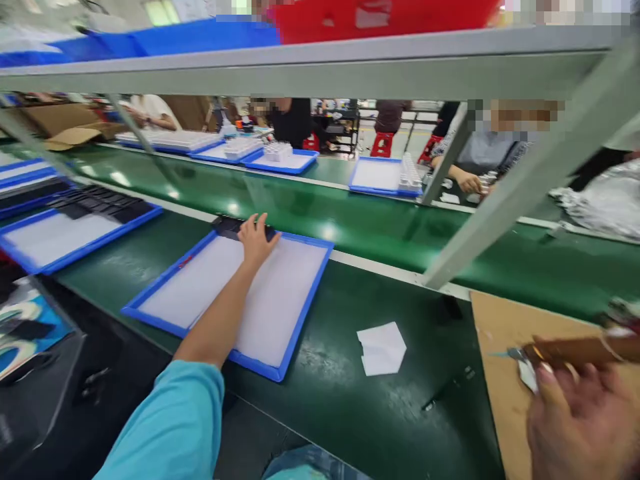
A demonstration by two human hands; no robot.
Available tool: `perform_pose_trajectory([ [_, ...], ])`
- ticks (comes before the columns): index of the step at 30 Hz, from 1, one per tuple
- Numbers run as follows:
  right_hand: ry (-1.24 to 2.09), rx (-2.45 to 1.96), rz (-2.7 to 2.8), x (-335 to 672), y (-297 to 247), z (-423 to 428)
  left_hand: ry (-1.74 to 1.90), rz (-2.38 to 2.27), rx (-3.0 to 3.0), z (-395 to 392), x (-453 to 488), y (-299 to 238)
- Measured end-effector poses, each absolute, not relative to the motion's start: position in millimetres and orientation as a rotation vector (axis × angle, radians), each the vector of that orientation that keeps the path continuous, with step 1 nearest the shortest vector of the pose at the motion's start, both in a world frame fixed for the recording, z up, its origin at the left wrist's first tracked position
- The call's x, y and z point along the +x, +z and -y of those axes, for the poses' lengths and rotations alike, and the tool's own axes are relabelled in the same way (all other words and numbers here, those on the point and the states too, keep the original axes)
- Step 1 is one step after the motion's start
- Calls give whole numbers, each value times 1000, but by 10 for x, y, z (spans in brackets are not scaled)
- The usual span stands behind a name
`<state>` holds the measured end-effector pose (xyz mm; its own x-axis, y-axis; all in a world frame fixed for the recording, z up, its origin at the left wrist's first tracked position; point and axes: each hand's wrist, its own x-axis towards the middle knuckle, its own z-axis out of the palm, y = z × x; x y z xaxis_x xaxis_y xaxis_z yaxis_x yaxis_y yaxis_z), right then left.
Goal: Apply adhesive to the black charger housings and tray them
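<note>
My left hand (257,241) reaches over a blue-rimmed tray (260,369) with a white bottom. Its fingers are bent around a small black part (271,233) at the tray's far edge, though most of the grip is hidden. More black parts (227,227) sit in a row to the left of that hand. At the lower right my right hand (580,413) is closed around a brown tube-shaped tool (575,350), whose thin pale tip points left. A bit of white material (527,375) shows beneath the tool, above a brown board (493,353).
White paper (383,349) and a thin dark tool (447,389) lie on the green bench. Another tray of black parts (45,257) stands left. A slanting metal post (510,193) supports the overhead shelf (300,73). Across the green belt (300,200), a co-worker's hand (467,181) handles small parts.
</note>
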<state>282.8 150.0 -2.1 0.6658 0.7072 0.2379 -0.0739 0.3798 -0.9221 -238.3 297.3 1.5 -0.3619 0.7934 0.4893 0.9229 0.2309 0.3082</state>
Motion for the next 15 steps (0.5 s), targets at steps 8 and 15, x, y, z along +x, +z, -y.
perform_pose_trajectory([
  [8, 492, -1031, 875, 2888, -128, -1529, -2362, 1674, -2208, -2058, -1315, 813],
  [15, 235, -1003, 890, 2618, 117, -1353, -2689, 2177, -2995, -593, -469, 697],
])
